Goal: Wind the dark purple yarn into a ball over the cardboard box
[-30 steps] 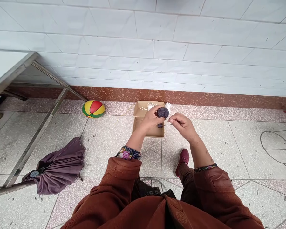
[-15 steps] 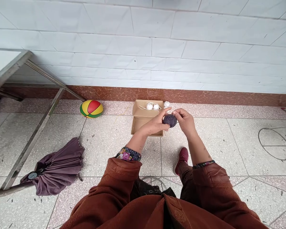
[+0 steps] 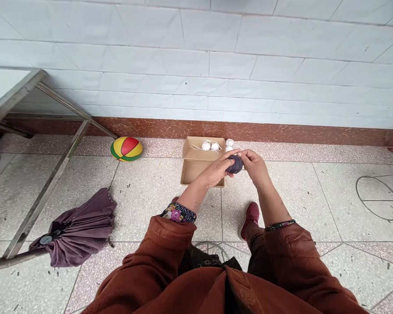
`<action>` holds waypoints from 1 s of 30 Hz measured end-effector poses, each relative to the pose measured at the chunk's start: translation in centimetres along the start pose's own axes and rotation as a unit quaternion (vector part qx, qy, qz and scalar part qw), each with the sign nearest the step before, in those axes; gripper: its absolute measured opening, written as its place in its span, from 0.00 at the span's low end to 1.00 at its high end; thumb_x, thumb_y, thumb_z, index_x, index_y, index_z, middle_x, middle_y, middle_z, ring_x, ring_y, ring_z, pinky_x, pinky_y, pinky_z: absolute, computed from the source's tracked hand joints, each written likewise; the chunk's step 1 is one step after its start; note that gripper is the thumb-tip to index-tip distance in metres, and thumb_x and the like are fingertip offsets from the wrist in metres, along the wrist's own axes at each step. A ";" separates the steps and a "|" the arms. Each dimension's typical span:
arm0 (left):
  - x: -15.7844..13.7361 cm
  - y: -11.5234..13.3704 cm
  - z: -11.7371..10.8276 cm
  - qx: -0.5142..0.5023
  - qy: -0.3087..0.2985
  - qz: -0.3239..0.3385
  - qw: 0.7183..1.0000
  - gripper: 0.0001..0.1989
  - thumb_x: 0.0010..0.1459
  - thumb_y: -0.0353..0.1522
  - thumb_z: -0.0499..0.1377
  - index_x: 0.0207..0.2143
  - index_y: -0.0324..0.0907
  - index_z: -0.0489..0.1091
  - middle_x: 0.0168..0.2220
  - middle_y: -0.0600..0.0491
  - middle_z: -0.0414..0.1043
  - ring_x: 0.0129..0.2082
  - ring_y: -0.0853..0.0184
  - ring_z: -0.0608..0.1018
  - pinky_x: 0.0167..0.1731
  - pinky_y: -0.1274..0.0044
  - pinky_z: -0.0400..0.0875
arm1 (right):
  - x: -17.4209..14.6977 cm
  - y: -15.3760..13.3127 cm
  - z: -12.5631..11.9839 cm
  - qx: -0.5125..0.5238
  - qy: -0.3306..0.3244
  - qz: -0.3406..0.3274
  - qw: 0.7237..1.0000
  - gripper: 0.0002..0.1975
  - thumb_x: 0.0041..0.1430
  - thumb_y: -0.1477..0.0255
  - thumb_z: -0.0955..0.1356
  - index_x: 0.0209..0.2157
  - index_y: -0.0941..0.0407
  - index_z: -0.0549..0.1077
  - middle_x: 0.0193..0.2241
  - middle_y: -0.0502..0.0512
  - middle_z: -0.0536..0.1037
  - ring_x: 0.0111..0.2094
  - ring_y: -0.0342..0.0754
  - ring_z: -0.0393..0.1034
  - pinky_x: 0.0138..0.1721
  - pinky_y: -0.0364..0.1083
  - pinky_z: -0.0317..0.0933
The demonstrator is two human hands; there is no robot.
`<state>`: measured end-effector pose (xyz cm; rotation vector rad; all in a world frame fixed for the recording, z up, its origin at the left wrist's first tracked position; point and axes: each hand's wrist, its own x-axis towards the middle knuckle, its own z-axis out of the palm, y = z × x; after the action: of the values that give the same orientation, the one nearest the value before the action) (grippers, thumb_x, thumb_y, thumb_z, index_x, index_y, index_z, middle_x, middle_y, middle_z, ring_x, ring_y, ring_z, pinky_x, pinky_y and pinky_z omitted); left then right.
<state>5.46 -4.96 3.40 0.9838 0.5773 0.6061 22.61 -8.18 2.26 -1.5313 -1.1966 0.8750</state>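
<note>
A dark grey-purple ball of yarn (image 3: 236,164) is gripped in my left hand (image 3: 218,169), whose fingers wrap its left side and top. Against the ball's upper right, my right hand (image 3: 253,165) has thumb and forefinger pinched together; the strand between them is too thin to make out clearly. Below and behind my left hand stands an open cardboard box (image 3: 191,171) on the floor. Two white yarn balls (image 3: 210,146) with loose ends rest on its raised lid part. More white yarn (image 3: 229,143) sits just right of the box, partly hidden by my hands.
A yellow, red and green ball (image 3: 126,148) lies by the wall to the left. A folded purple umbrella (image 3: 81,231) leans near the metal table frame (image 3: 49,187). On the right, a wire ring (image 3: 378,197) is on the tiled floor.
My left hand has shifted slightly right, its fingers now lying further over the yarn ball and closer to my right hand. My right hand stays pinched in nearly the same spot.
</note>
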 end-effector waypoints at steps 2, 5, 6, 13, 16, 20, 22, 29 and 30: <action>-0.1 0.0 0.0 -0.010 0.003 -0.002 1.000 0.29 0.61 0.36 0.58 0.65 0.49 0.67 0.62 0.44 0.66 0.46 0.65 0.73 0.37 0.75 0.68 | 0.1 0.1 0.1 -0.005 0.003 0.003 1.000 0.17 0.62 0.53 0.69 0.32 0.53 0.75 0.27 0.49 0.73 0.29 0.46 0.64 0.33 0.46 0.60; 0.0 0.1 -0.1 -0.072 0.008 -0.002 0.997 0.28 0.58 0.34 0.60 0.62 0.47 0.69 0.58 0.45 0.71 0.44 0.66 0.75 0.37 0.75 0.70 | 0.1 0.4 0.2 -0.024 0.011 0.010 1.000 0.17 0.62 0.53 0.68 0.30 0.53 0.73 0.27 0.49 0.72 0.29 0.47 0.63 0.33 0.46 0.59; 0.0 0.1 -0.1 -0.103 0.011 0.001 0.995 0.26 0.58 0.34 0.60 0.60 0.45 0.71 0.56 0.45 0.72 0.44 0.65 0.76 0.38 0.74 0.72 | 0.1 0.5 0.2 -0.032 0.008 0.012 0.999 0.17 0.61 0.53 0.67 0.30 0.53 0.72 0.26 0.49 0.72 0.29 0.47 0.62 0.34 0.46 0.58; -0.6 1.7 0.1 -0.270 0.051 0.025 0.961 0.16 0.57 0.30 0.60 0.48 0.37 0.72 0.50 0.42 0.79 0.57 0.52 0.78 0.60 0.58 0.70 | -0.4 0.1 0.8 -0.111 -0.022 -0.004 0.994 0.16 0.61 0.55 0.65 0.28 0.53 0.68 0.24 0.48 0.68 0.28 0.47 0.59 0.32 0.46 0.55; -0.8 1.9 0.1 -0.270 0.051 0.033 0.961 0.17 0.58 0.30 0.62 0.50 0.37 0.71 0.52 0.41 0.78 0.59 0.50 0.78 0.62 0.57 0.68 | -0.4 0.1 0.9 -0.121 -0.019 -0.016 0.992 0.16 0.62 0.55 0.64 0.28 0.52 0.68 0.24 0.49 0.67 0.28 0.47 0.59 0.32 0.46 0.55; -0.7 1.3 -0.5 -0.209 0.043 0.021 0.977 0.23 0.58 0.34 0.65 0.55 0.42 0.69 0.51 0.43 0.78 0.52 0.54 0.82 0.53 0.63 0.73 | -0.2 0.5 0.7 -0.133 -0.032 -0.022 0.990 0.15 0.62 0.57 0.65 0.28 0.53 0.69 0.24 0.49 0.70 0.27 0.47 0.61 0.31 0.46 0.55; -0.5 1.2 -1.1 -0.152 0.066 0.025 0.986 0.26 0.57 0.36 0.66 0.57 0.45 0.68 0.52 0.46 0.77 0.47 0.60 0.82 0.45 0.70 0.73 | -0.3 0.3 0.6 -0.143 -0.056 -0.032 0.988 0.15 0.63 0.58 0.66 0.28 0.53 0.70 0.23 0.49 0.71 0.27 0.47 0.61 0.31 0.46 0.56; 0.0 1.3 -2.8 0.070 0.197 0.095 0.973 0.26 0.52 0.32 0.65 0.55 0.45 0.70 0.54 0.48 0.74 0.50 0.64 0.76 0.49 0.72 0.70 | -1.6 -2.6 0.0 -0.084 -0.206 -0.161 0.962 0.13 0.67 0.60 0.68 0.31 0.53 0.74 0.28 0.50 0.74 0.30 0.46 0.67 0.35 0.47 0.61; 0.0 1.3 -2.9 0.097 0.199 0.096 0.970 0.27 0.51 0.30 0.66 0.55 0.44 0.70 0.53 0.48 0.74 0.50 0.63 0.76 0.51 0.71 0.70 | -1.7 -2.9 -0.2 -0.069 -0.190 -0.170 0.964 0.13 0.68 0.59 0.68 0.32 0.52 0.75 0.28 0.51 0.75 0.30 0.47 0.67 0.35 0.47 0.62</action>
<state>3.21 -2.73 3.24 1.1171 0.9156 0.9454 21.58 -9.74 5.05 -1.2398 -1.7731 0.8886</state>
